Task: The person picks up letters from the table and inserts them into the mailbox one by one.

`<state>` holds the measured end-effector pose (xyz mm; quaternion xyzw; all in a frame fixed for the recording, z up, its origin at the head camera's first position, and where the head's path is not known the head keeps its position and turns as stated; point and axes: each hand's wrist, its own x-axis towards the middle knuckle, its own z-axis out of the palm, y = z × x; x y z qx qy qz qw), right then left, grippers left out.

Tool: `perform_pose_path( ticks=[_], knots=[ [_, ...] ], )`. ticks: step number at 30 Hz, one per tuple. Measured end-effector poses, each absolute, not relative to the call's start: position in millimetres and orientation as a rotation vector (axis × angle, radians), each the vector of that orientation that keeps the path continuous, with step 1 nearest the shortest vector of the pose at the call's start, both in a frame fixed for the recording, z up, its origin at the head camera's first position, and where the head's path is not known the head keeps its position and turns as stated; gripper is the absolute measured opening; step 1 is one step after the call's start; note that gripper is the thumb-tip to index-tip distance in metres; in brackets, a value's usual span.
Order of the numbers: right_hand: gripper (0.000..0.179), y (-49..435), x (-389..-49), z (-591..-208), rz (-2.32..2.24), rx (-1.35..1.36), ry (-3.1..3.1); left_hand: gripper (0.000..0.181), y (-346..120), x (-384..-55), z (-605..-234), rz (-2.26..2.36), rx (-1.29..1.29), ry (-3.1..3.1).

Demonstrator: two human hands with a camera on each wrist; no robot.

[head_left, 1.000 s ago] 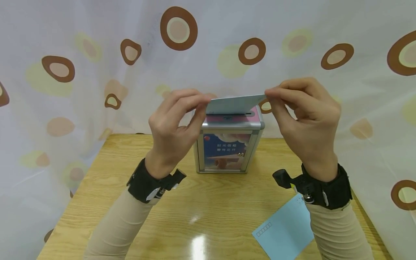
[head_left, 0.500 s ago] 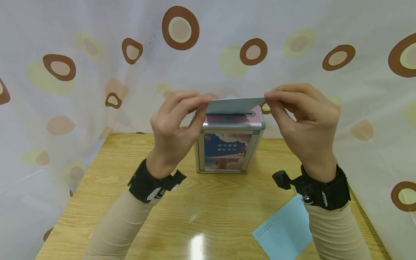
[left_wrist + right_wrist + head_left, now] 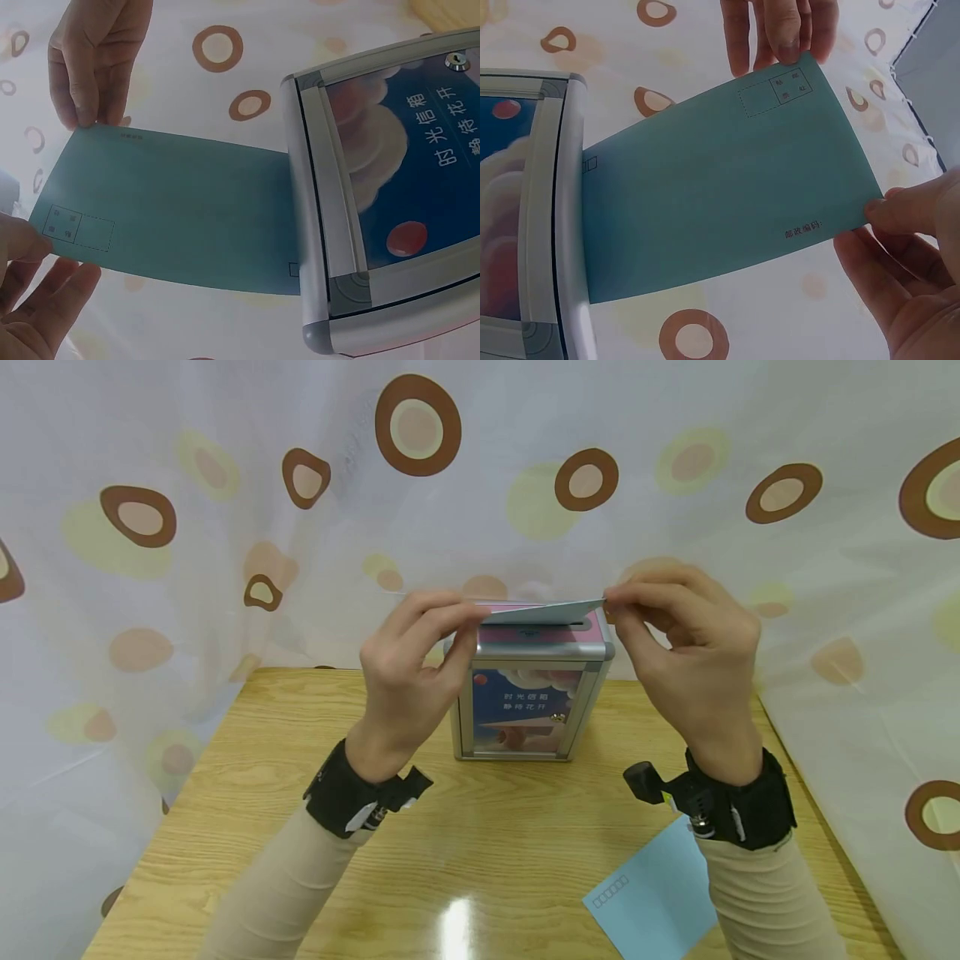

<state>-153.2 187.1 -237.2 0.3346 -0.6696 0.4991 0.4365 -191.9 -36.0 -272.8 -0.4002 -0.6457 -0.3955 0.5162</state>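
Note:
A blue-green envelope stands partly in the slot on the pink top of a metal-framed letter box. My left hand pinches the envelope's upper left corner. At its upper right corner, my right hand pinches it between thumb and fingers. Both wrist views show much of the envelope outside the box; its inserted edge is hidden. Printed stamp squares lie near the corner in my left hand. Printed characters appear near my right hand.
A second blue envelope lies on the wooden table at the front right, partly under my right forearm. A patterned curtain hangs behind the box and along both sides. The box's front has a small lock.
Both hands have moved down toward the box top, and the right hand also slightly left. Less of the held envelope shows above the slot. The envelope on the table has stayed in place.

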Motion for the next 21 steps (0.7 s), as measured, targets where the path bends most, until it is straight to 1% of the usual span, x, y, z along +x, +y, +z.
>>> perform_pose_path(
  ticks=[4, 21],
  knots=[
    [0.013, 186.2, -153.4, -239.6, 1.245, 0.851, -1.673, 0.012, -35.4, -192.9, -277.9, -0.967, -0.948, -1.559],
    [0.019, 188.8, -152.7, -252.8, 1.202, 0.77, -1.804, 0.01, -35.3, -197.7, -288.6, -1.016, -0.941, -1.605]
  ],
)
